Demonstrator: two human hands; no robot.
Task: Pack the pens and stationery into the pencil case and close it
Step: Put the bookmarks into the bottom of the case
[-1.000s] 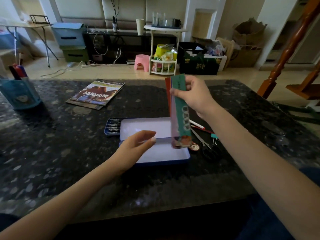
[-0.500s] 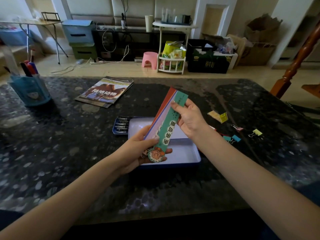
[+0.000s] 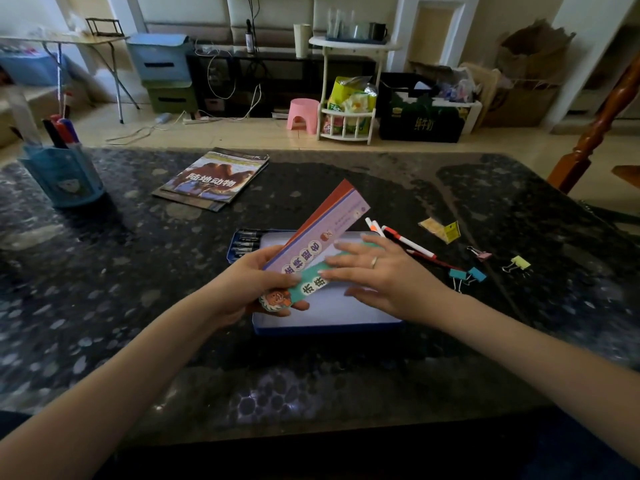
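Bookmarks fanned over the open pencil case

The left hand (image 3: 249, 285) grips three fanned bookmarks (image 3: 322, 244), red, purple and green; the right hand (image 3: 377, 275) lies flat on the green one, above the blue case (image 3: 325, 323) mid-desk. Four binder clips (image 3: 474, 273) lie rightward.

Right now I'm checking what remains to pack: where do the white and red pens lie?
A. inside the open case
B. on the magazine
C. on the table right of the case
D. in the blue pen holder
C: the white and red pens lie on the dark table, just right of the open case, not in it.
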